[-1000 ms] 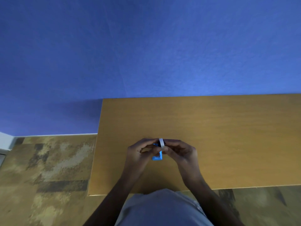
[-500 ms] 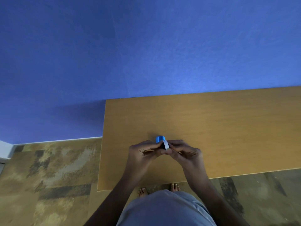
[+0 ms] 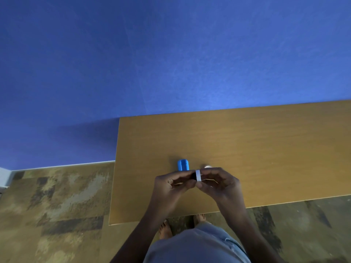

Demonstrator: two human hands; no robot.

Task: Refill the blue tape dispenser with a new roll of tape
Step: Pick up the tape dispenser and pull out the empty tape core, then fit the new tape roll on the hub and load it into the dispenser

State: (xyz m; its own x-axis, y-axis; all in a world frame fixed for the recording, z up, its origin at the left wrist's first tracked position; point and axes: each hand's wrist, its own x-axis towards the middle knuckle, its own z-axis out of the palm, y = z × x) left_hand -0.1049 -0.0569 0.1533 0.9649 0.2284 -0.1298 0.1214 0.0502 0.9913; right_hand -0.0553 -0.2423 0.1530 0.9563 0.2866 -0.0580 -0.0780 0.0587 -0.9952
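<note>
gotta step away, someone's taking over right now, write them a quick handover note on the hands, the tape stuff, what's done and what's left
Left hand and right hand: both pinch the white tape roll between them, above the table.
Blue dispenser: on the table just beyond the hands, untouched.
A small pale object lies beside it; too blurred to identify.
Done: roll is in hand.
Left: seat the roll in the dispenser and close it up.
</note>
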